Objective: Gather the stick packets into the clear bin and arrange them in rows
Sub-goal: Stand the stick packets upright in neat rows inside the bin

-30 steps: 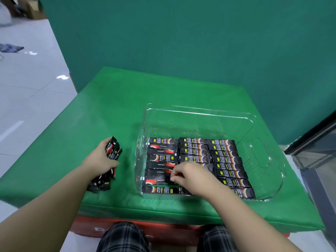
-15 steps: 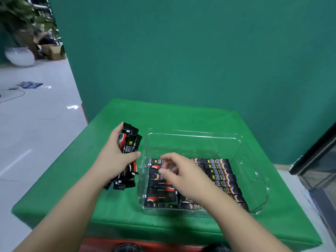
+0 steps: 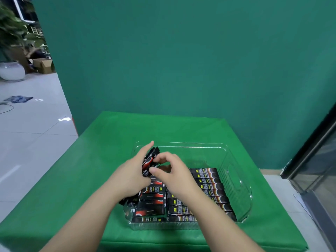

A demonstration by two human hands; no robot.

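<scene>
The left hand (image 3: 133, 176) grips a bundle of packets (image 3: 150, 160) over the left side of the clear bin (image 3: 236, 171). The right hand (image 3: 174, 171) pinches one packet from that bundle with thumb and curled forefinger. Rows of packets (image 3: 209, 186) fill the bin's near half on the green table (image 3: 91, 170).

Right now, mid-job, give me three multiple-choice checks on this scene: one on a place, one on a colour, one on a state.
1. Where do the arranged packets lie?
A. in the clear bin
B. on the floor
C. on bare cloth

2. What colour is the table cloth?
A. red
B. green
C. white

3. What is the left hand doing?
A. resting flat
B. hanging idle
C. holding a bundle of packets

Answers: 1 A, rows sit inside the clear walls. 2 B, the cloth is plainly green. 3 C, its fingers wrap the bundle while the right hand reaches to it.
</scene>
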